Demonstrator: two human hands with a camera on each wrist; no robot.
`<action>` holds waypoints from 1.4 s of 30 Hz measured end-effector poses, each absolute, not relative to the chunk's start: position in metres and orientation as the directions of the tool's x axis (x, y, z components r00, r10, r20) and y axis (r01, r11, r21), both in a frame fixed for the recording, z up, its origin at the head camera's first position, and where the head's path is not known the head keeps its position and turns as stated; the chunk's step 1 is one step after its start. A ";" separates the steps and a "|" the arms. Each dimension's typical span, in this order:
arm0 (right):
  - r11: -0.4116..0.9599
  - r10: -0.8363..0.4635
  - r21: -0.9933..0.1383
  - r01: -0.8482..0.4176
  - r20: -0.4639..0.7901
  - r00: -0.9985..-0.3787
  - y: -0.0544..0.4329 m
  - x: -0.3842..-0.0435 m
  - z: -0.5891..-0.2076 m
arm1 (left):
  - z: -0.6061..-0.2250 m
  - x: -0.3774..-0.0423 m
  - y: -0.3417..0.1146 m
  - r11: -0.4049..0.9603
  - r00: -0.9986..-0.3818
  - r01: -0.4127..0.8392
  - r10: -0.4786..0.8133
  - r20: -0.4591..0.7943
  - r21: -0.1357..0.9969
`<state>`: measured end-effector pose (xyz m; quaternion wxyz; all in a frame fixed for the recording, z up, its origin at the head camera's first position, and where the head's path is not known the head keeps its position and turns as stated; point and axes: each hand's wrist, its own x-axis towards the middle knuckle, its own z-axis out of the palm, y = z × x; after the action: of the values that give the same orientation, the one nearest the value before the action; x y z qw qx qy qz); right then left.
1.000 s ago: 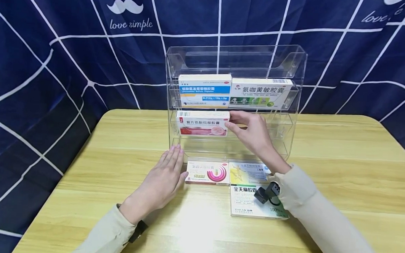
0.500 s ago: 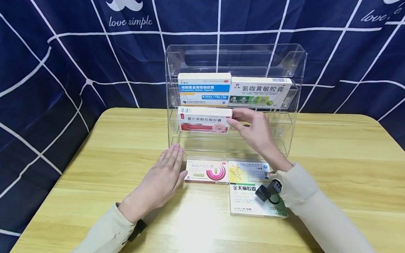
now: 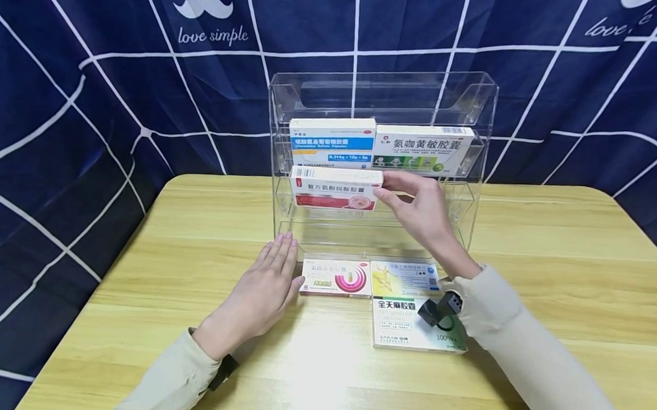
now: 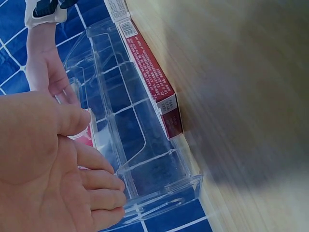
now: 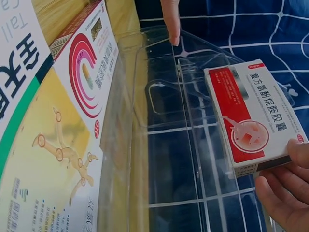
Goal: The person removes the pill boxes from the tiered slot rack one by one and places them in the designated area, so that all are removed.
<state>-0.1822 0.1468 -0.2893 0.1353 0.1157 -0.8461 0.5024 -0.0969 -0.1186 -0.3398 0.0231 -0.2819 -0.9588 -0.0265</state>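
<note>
My right hand (image 3: 417, 206) pinches the right end of a red-and-white medicine box (image 3: 336, 193), thumb in front. The box is held upright before a middle tier of the clear acrylic rack (image 3: 332, 236), its top edge overlapping the bottom of a blue-and-white box (image 3: 331, 144). In the right wrist view, the held box (image 5: 251, 113) shows its red band, with fingertips on its end. My left hand (image 3: 259, 294) lies with straight fingers at the rack's lower left corner. Left of the green-and-white box (image 3: 423, 145), the blue-and-white box stands in the tier above.
On the wooden table (image 3: 194, 223), a box with pink arcs (image 3: 336, 278) lies before the rack. Beside it are a yellow-and-blue box (image 3: 403, 278) and a white-and-green box (image 3: 405, 333), partly under my right wrist camera. A dark blue gridded cloth (image 3: 316, 18) hangs behind.
My right hand has raised the red-and-white medicine box and brought it slightly right, out of its lower position in the tier. My left hand has stayed in place.
</note>
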 end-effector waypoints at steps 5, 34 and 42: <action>0.452 -0.053 -0.813 -0.367 0.386 -0.921 0.147 -0.179 -0.286 | -0.340 -0.097 -0.118 0.841 -0.841 0.541 0.539 0.053 0.033; 0.414 -0.056 -0.831 -0.372 0.385 -0.921 0.161 -0.166 -0.278 | -0.341 -0.096 -0.119 0.841 -0.842 0.539 0.537 0.055 0.048; 0.367 -0.059 -0.853 -0.370 0.376 -0.925 0.165 -0.159 -0.277 | -0.340 -0.096 -0.118 0.843 -0.845 0.535 0.533 0.055 0.054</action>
<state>-0.1594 0.1648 -0.2766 0.1422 0.1319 -0.8145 0.5468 -0.0961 -0.1178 -0.3397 0.0189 -0.2782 -0.9598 -0.0337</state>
